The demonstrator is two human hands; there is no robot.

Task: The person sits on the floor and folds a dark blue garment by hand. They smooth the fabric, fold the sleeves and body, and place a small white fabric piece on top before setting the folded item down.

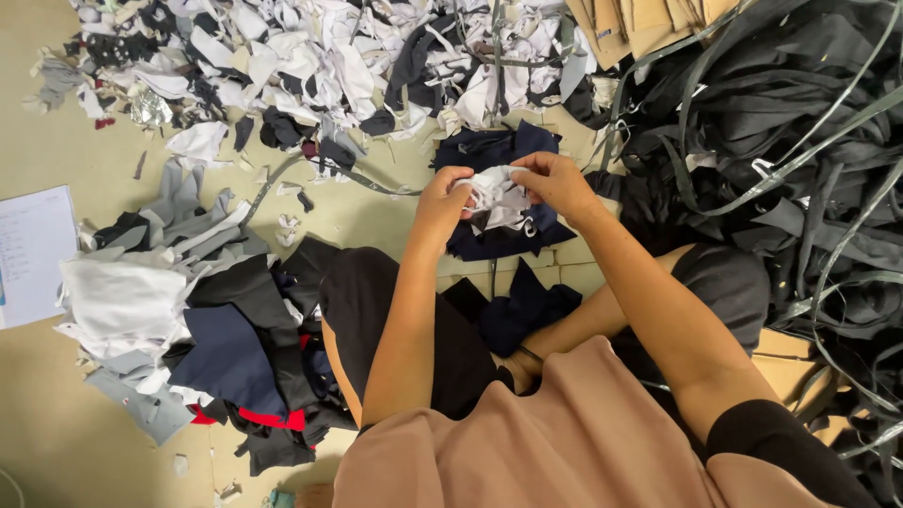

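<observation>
From the head view, the person sat on the floor [66,113] with legs folded. Both hands were raised over a small navy stack [499,155] lying straight ahead. The left hand [444,193] and the right hand [555,179] were each pinched shut on the same white scrap [497,196]. They held it by opposite edges, just above the stack, so that it hung crumpled between them. Gripped that way, the cloth was kept off the floor and close under the eyes, apparently so it could be spread or felt.

The scraps around the person seemed to lie grouped by colour. A mixed white and black heap [310,66] filled the far side of the floor. Grey, white and navy pieces [179,310] were piled by the left knee. Black cloth and long straps [781,141] ran along the right side, over flat cardboard [640,23]. A paper sheet [33,249] lay flat at the floor's left edge, well apart from the heaps. More navy pieces [522,310] sat between the legs, within easy reach.
</observation>
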